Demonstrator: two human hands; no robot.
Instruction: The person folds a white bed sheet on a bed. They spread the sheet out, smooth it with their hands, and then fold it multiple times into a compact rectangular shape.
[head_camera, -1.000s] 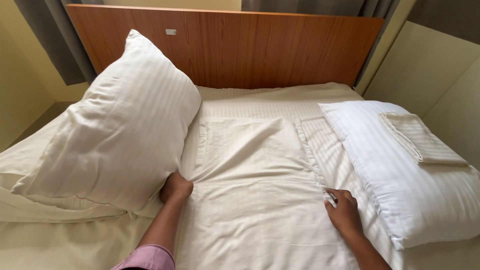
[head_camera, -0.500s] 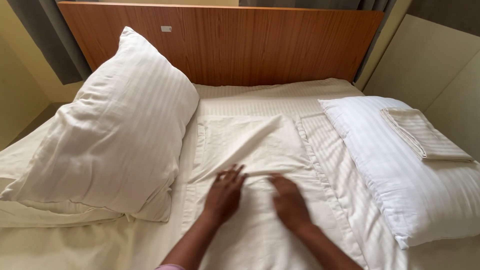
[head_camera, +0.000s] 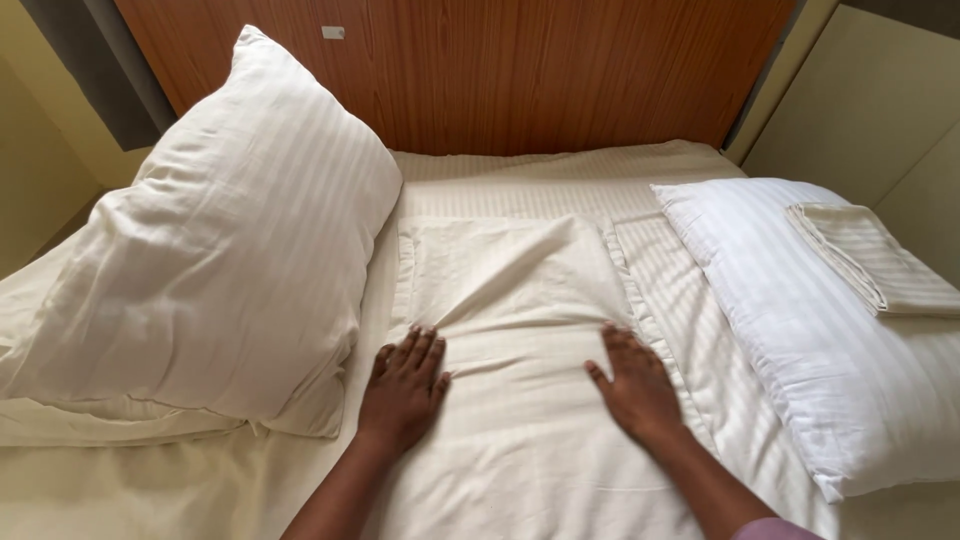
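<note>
Over on your left, the big cream pillow (head_camera: 215, 240) stands propped and tilted, its top corner up near the wooden headboard (head_camera: 500, 70) and its lower edge resting on the bed sheet (head_camera: 130, 490), just beside your arm. Now your left hand (head_camera: 403, 388): it lies flat, palm down, fingers spread a little, pressing on the left part of the empty pillowcase (head_camera: 505, 330) laid out in the middle of the bed. Nothing is pinched; it is an open, pressing hand. The pillowcase runs from just below the headboard side down toward you, and a soft ridge of wrinkles crosses it between your two hands. Your right hand (head_camera: 637, 385) mirrors the other, flat and open, fingers slightly apart, bearing down near the case's right hem. By the look of it, you are in the smoothing step, flattening that case against the sheet. The next move calls for an even outward sweep with both palms, keeping pressure low so the fabric slides flat instead of bunching at the hems. Farther right, well apart from your hand, the white pillow (head_camera: 810, 330) lies flat with a folded striped cloth (head_camera: 875, 258) sitting on top.
</note>
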